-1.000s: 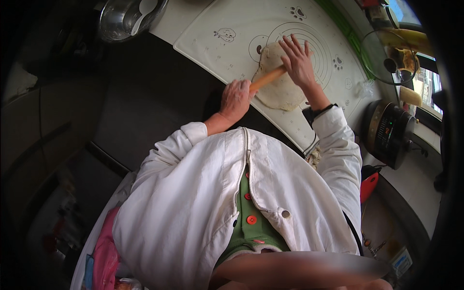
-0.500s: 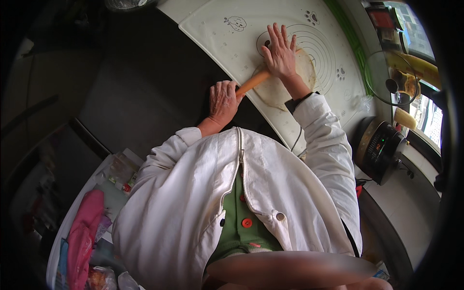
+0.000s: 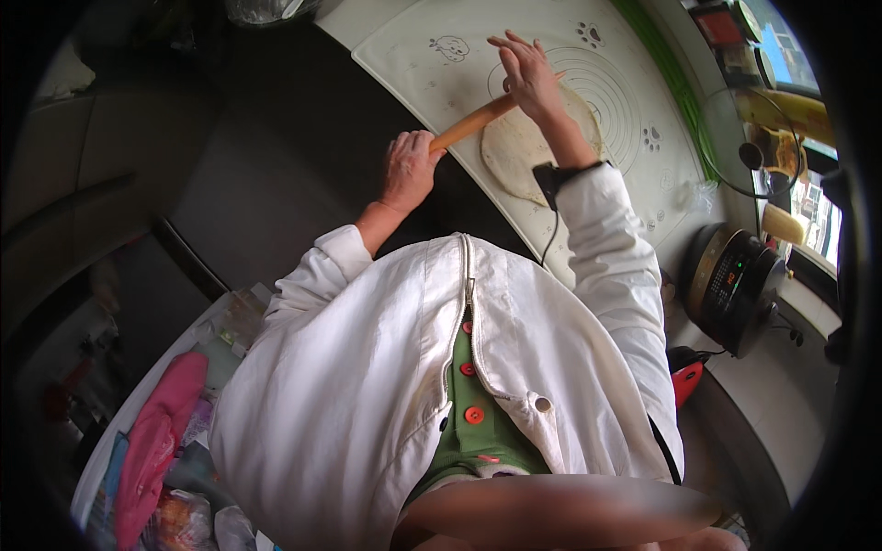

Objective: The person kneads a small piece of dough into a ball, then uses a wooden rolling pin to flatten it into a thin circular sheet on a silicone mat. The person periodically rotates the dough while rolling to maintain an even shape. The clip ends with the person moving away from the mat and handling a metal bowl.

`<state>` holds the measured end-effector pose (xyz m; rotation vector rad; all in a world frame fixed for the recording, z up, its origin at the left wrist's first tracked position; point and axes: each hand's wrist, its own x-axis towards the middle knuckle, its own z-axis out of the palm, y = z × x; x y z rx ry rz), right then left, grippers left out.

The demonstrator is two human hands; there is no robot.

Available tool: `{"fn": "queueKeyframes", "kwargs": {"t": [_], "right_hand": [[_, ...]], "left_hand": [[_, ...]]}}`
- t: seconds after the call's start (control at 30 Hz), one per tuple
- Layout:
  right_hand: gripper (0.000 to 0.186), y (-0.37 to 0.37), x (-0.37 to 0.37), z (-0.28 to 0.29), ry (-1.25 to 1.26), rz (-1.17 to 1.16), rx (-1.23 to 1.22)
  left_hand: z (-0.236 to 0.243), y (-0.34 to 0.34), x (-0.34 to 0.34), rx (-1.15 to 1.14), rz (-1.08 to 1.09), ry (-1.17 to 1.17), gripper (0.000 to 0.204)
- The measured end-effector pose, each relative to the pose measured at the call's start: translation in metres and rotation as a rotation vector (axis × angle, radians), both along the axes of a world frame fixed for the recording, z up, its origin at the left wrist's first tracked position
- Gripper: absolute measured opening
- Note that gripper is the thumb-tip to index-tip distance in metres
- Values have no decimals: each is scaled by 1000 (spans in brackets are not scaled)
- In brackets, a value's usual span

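My left hand [image 3: 407, 170] is closed round the near end of a wooden rolling pin [image 3: 473, 123], just past the front edge of a white printed mat [image 3: 409, 64]. Stretched over the pin's far part is my right hand [image 3: 531, 81], fingers apart and slightly lifted at the tips, the palm on or close to the wood. A flat, pale sheet of dough [image 3: 514, 156] lies beneath the pin and partly under my right arm, on the mat's printed circles. A dark band with a thin cord is at my right wrist.
A long green item [image 3: 675, 101] lines the mat's back edge. On the right are a glass lid [image 3: 735, 174], a black appliance [image 3: 726, 285] and jars by the window. At lower left stands a white container [image 3: 110, 432] holding pink cloth [image 3: 156, 441] and bags.
Both hands and the rolling pin have moved toward the mat's back left relative to the dough. My right fingers are now raised and bent a little. The camera's view has also shifted.
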<state>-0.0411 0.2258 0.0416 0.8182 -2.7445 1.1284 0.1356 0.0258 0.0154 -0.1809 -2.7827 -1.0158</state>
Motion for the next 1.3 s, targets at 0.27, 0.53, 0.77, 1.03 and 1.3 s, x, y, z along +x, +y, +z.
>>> {"fn": "queueKeyframes", "kwargs": {"t": [0.27,0.53,0.77,1.03,1.3], "right_hand": [[34,108,145,69,-103,-248,320],[30,67,233,11,-142,-1206,110],[42,-3,223,-36,-84,-1552,313],[88,-30,189,-57,-406,-1742,161],[97,-115,153,-33,-341,-1542,318]], "left_hand": [[72,-9,-107,-150,-643,138,21],[40,158,-224,-317,-1161,54,28],[-30,237,-212,-290,-1375,455,51],[-29,230,-249,-412,-1783,551,53],[-16,145,-290,-333,-1828,269,54]]}}
